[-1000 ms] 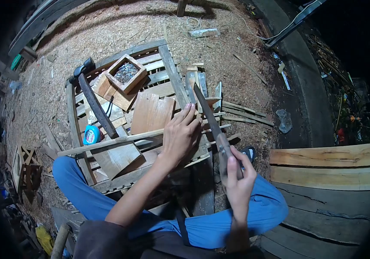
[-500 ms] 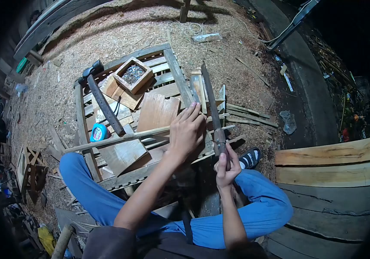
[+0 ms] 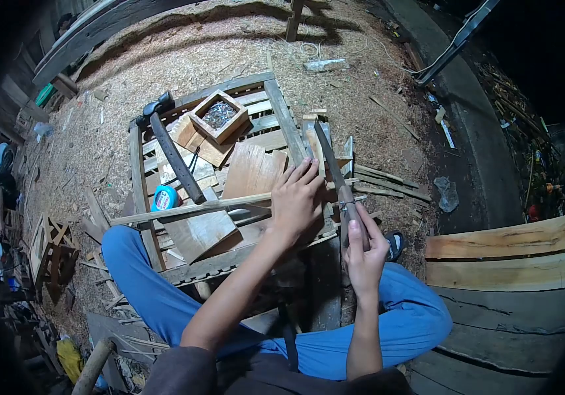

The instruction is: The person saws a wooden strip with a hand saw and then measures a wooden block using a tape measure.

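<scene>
My right hand (image 3: 366,255) is wrapped round the handle of a machete (image 3: 332,157), thumb lying along it, with the blade pointing away from me. Just left of the blade, my left hand (image 3: 295,203) is curled over a light piece of wood (image 3: 314,139) at the right side of a slatted wooden frame (image 3: 283,117). Its thumb and the wood under the palm are hidden. A long thin wood strip (image 3: 210,207) runs across the frame to my left hand. Beyond that hand lies a flat brown board (image 3: 251,172).
On the frame are a hammer (image 3: 175,157), a square wooden box (image 3: 220,117) of nails and a blue tape measure (image 3: 165,198). Thin sticks (image 3: 393,182) lie to the right. Planks (image 3: 506,247) stand by my right knee. Wood shavings (image 3: 183,72) cover the ground.
The view has shifted slightly. My right hand and the machete have moved a little to the right, and the blade tip appears lower and nearer the wood. My left hand keeps its place.
</scene>
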`<act>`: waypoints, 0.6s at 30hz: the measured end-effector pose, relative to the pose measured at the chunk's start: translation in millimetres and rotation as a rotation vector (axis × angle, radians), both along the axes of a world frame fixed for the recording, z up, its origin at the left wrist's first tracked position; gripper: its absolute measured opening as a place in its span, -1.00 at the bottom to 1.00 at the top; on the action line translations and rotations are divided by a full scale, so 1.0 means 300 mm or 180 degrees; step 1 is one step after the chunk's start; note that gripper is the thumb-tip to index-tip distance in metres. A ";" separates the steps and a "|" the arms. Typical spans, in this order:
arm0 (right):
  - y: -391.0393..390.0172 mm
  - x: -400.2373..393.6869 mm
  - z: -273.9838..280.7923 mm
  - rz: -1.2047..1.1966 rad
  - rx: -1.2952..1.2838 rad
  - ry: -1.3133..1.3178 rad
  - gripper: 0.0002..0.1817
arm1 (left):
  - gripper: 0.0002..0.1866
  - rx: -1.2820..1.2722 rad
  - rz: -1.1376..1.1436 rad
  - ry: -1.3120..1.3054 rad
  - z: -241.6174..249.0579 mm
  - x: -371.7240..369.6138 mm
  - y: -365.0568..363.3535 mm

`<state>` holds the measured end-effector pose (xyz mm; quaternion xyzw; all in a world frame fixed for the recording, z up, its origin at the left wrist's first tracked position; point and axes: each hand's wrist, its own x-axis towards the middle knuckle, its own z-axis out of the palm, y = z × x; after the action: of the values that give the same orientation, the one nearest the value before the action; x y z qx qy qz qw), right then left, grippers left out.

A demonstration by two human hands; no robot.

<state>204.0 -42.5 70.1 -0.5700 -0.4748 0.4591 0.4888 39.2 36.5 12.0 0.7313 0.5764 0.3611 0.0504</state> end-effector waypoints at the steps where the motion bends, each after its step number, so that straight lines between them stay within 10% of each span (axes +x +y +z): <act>1: 0.001 0.000 -0.004 0.0006 0.0001 -0.0008 -0.51 | -0.79 -0.0028 0.0015 -0.0008 -0.002 0.000 0.002; 18: -0.039 -0.017 0.006 -0.0170 0.0005 0.0018 -0.53 | -0.82 -0.0328 0.0210 -0.0496 0.010 0.029 -0.004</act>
<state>198.9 -54.1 72.0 -0.5808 -0.4585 0.4471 0.5026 47.9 35.3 15.2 0.6781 0.6123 0.3882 0.1207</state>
